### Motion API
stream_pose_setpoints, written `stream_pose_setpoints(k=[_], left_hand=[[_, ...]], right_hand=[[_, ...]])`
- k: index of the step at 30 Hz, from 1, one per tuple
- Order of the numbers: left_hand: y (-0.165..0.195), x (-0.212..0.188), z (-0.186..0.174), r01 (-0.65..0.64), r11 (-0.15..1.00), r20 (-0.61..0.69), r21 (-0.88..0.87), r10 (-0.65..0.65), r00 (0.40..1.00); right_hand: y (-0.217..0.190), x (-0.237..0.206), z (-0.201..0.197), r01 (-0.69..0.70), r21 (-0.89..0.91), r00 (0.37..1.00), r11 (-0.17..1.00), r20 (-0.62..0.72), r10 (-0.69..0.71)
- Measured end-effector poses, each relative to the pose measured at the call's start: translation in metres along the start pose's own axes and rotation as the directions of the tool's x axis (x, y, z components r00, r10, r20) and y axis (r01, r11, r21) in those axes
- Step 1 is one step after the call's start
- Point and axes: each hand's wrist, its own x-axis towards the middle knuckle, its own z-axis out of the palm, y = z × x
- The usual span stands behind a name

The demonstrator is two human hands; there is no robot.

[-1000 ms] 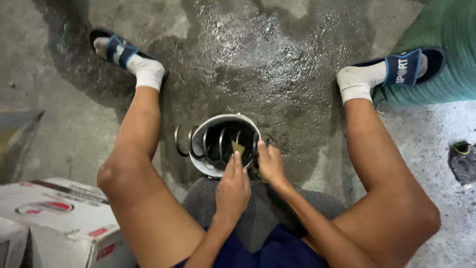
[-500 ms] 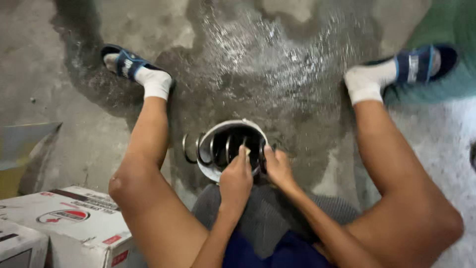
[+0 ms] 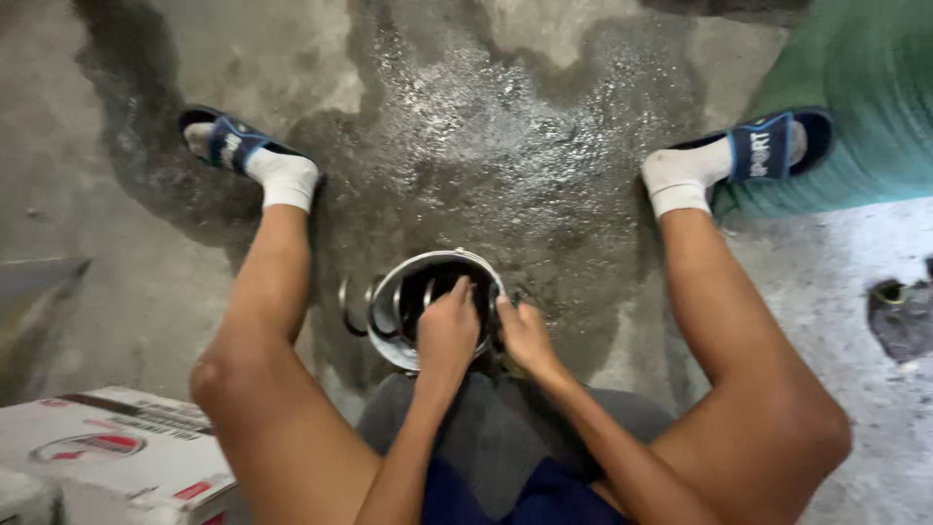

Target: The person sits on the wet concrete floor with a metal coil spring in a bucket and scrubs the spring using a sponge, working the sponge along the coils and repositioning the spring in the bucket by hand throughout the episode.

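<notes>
- Our left hand (image 3: 445, 335) reaches into steel pot (image 3: 435, 309), fingers curled; what it holds, can't tell.
- Our right hand (image 3: 525, 335) grips pot rim just beside it.
- Cardboard box (image 3: 107, 457) well left of hands.

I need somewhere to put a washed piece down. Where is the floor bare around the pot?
Bare wet concrete floor lies ahead of the round metal pot, between the two blue sandals. It is crowded near the white cardboard box and where both hands work.
</notes>
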Motion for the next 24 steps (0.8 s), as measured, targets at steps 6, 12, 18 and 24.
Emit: stream_pose_setpoints(k=[6,12,18,24], left_hand=[[0.008,-0.080,-0.020,-0.127,0.971,-0.175,-0.205,0.091,0.980],[0.004,-0.072,-0.021,-0.132,0.990,-0.064,-0.051,0.129,0.990],[0.005,-0.070,-0.020,0.014,0.983,0.049,-0.185,-0.005,0.999],[0.003,-0.073,-0.022,-0.090,0.925,-0.171,-0.369,0.028,0.985]], right_hand=[[-0.003,-0.006,-0.001,-0.096,0.170,0.994,0.981,-0.030,0.103],[-0.004,0.003,-0.010,-0.057,0.185,0.998,0.981,0.019,0.055],[0.008,0.005,-0.016,-0.071,0.219,0.997,0.973,0.045,0.063],[0.008,0.005,-0.016,-0.102,0.192,0.994,0.976,0.054,0.093]])
